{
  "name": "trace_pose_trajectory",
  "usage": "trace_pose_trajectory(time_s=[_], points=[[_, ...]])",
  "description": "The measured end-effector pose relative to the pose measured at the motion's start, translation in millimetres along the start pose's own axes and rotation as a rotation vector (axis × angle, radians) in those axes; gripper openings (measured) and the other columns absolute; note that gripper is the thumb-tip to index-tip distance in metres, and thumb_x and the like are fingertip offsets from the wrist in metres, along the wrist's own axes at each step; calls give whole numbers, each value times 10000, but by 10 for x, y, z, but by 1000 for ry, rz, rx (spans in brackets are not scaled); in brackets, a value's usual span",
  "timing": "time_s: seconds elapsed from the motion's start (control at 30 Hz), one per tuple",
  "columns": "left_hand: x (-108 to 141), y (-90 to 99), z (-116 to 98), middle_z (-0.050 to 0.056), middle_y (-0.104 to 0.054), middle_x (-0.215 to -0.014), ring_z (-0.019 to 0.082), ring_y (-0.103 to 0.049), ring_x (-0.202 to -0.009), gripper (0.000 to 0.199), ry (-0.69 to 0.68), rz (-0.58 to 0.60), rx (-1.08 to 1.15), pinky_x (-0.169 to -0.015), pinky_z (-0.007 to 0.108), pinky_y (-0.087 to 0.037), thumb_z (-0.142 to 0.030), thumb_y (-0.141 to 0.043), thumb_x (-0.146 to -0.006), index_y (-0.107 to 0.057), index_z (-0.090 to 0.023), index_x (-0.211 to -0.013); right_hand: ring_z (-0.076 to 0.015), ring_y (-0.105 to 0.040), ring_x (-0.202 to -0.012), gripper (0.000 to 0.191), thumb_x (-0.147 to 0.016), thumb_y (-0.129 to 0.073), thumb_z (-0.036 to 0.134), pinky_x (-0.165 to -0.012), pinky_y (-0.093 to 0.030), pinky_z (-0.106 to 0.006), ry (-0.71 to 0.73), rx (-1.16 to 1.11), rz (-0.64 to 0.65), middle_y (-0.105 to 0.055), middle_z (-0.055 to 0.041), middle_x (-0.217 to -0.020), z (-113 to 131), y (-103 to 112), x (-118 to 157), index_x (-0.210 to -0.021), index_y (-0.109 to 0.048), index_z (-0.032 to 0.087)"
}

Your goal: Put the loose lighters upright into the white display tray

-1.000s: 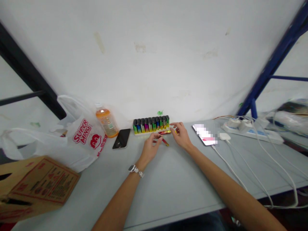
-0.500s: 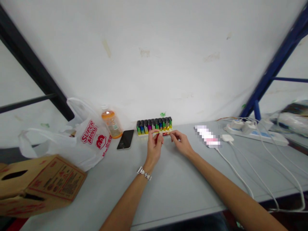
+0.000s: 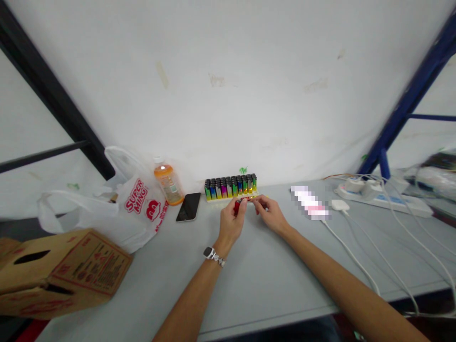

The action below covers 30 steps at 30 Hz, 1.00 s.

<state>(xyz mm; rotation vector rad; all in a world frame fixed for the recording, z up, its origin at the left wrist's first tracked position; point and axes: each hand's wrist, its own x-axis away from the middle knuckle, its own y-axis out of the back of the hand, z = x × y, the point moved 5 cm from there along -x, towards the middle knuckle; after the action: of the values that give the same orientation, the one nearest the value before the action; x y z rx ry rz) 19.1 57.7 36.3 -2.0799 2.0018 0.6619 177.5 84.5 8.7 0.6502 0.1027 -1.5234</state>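
A block of colourful black-topped lighters stands upright in a pale tray against the wall. In front of its right part, my left hand is closed around a small red object, which looks like a lighter. My right hand is close by on the right, its fingers pinched near a thin red and gold piece between the hands. Whether that piece belongs to the red object, and which fingers grip it, is too small to tell.
Left of the tray are a black phone, an orange bottle, a white plastic bag and a cardboard box. On the right lie a pixelated phone, a white charger, cables and a power strip.
My left hand has turned, and its fingers have curled in, with more of the red object showing in its grip. The whole view has shifted slightly.
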Motion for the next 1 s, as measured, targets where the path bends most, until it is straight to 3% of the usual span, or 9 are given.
trace_pose_trajectory(time_s=[0.1,0.27,0.5,0.73,1.0], points=[[1,-2,-46,-72,-390,-559,84,-356,-527,357,-63,-3,-77,-521,219,-266,-459,-511,-910,-467,-190,-679,-138,-502,-560,333,-945,-492,434,-570,-378,-263,-9,7,9,-568,17,-611,-12,-5,0,-1004,-683,167],[-17,-23,4,-80,-315,-512,83,-311,-493,320,-34,-14,-148,-510,231,-233,-365,-497,-866,-400,-201,-610,-137,-485,-542,316,-939,-490,424,-544,-364,-260,-28,14,17,-554,23,-591,-23,-13,3,-975,-673,169],[9,-4,-27,-71,-330,-566,85,-309,-538,398,-39,17,-36,-509,228,-237,-484,-558,-881,-415,-195,-647,-143,-524,-556,327,-935,-500,455,-579,-404,-268,-36,-7,25,-566,18,-586,-22,-22,0,-942,-664,172],[29,-11,-46,-70,-320,-569,84,-297,-537,410,-30,24,14,-503,229,-232,-492,-570,-872,-412,-196,-637,-142,-513,-546,319,-936,-502,453,-570,-397,-266,-32,-2,24,-559,23,-576,-24,-17,1,-942,-663,177],[-23,0,-7,-77,-304,-511,87,-308,-504,302,-18,-38,-141,-515,241,-232,-330,-514,-818,-392,-203,-572,-138,-483,-525,299,-937,-487,420,-544,-373,-261,-34,17,29,-544,30,-565,-42,-27,-2,-953,-663,179]])
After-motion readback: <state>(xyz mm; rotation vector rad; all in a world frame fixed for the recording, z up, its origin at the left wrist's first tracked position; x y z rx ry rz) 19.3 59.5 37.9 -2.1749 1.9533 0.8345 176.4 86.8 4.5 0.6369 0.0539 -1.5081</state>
